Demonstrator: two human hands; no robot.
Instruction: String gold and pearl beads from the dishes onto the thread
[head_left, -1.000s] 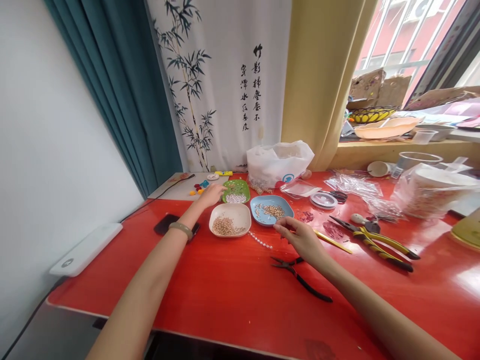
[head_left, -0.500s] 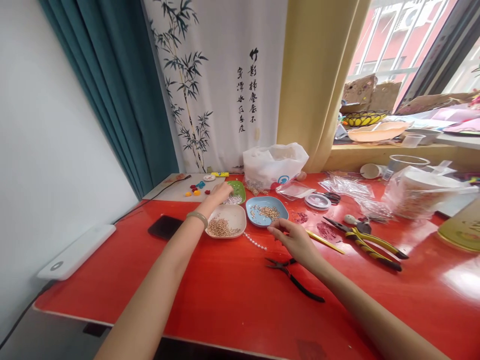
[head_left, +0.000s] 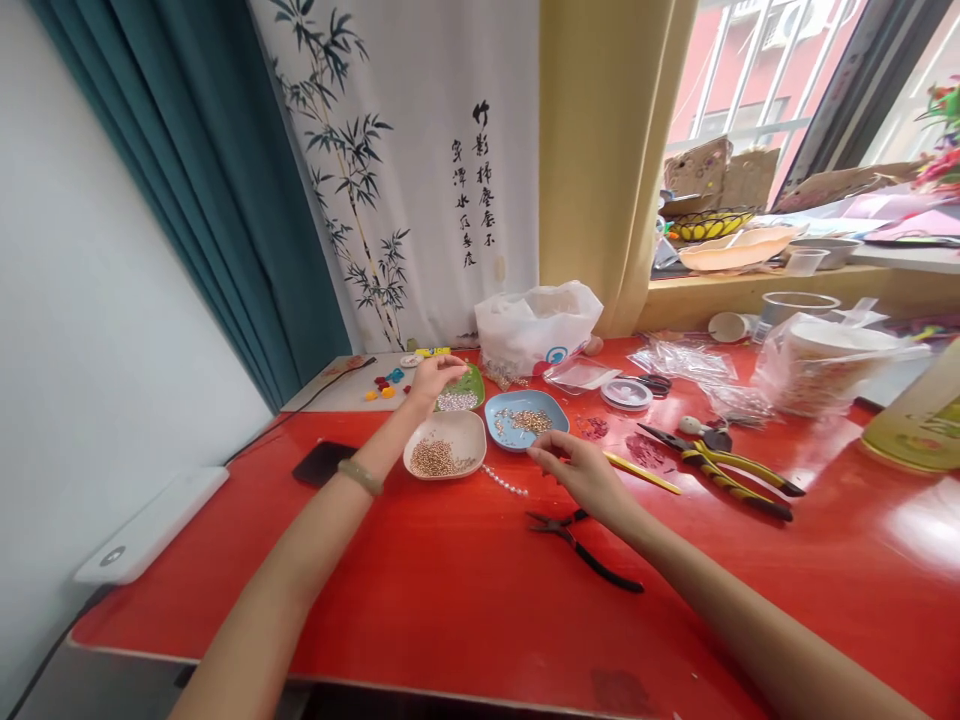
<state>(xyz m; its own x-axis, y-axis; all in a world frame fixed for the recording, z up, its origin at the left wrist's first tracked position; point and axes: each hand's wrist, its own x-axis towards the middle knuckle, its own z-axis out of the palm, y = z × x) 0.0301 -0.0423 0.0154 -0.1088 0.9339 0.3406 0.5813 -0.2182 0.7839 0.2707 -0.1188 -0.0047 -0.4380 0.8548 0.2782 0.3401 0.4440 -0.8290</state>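
Observation:
My left hand (head_left: 436, 380) is over the near left side of the green dish (head_left: 474, 384), its fingertips pinched together; whatever they hold is too small to make out. White beads (head_left: 457, 401) lie in that dish. My right hand (head_left: 571, 466) is at the front edge of the blue dish (head_left: 498, 438), thumb and fingers brought together in a pinch, and I cannot see what is between them. Gold beads (head_left: 534, 421) are in the blue dish, and more fill part of the cream dish (head_left: 471, 424). A short strand of white pearl beads (head_left: 504, 481) rests on the table left of my right hand.
Black-handled pliers (head_left: 574, 545) lie below my right hand. Farther right are yellow-black pliers (head_left: 735, 480), a yellow stick (head_left: 643, 474) and a spool (head_left: 627, 393). A white plastic bag (head_left: 536, 325) stands behind the dishes. A phone (head_left: 322, 463) lies at left on the red table (head_left: 420, 590).
My left hand has lifted slightly and shifted left from the white beads, uncovering more of the green dish. My right hand keeps its pinch in nearly the same place. The view has turned slightly right.

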